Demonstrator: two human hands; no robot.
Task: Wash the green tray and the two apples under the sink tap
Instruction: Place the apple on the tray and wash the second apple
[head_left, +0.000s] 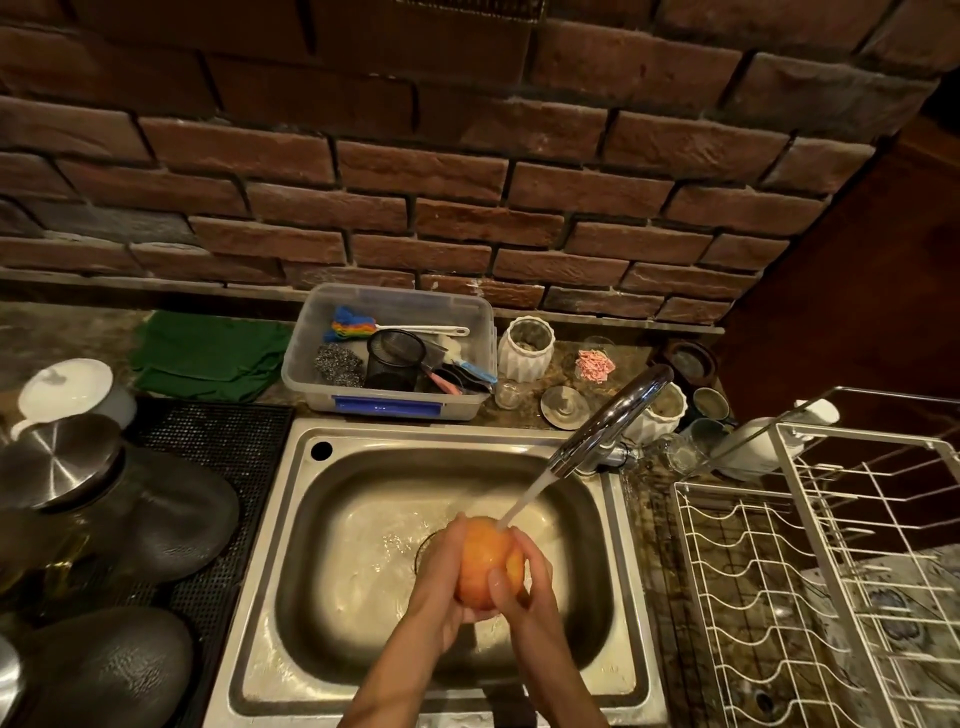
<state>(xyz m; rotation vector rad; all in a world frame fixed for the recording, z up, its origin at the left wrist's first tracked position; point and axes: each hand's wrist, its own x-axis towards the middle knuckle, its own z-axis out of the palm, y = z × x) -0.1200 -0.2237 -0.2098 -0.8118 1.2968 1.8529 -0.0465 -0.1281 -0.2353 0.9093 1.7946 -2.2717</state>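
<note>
No writing or label can be read on anything in view. The apple (485, 564) is orange-red with a paler yellow patch, wet and glossy, and it is held over the middle of the steel sink (291, 519), just under the stream of water from the chrome tap (613, 415). The left hand (439, 582) cups it from the left and below, fingers curled round its side. The right hand (524, 582) grips it from the right, its fingers wrapped over the front. At the bench's back edge stands a clear plastic box (389, 353) of scrubbers, beside a folded green cloth (208, 353). A white wire dish rack (810, 582) stands at the right edge.
</note>
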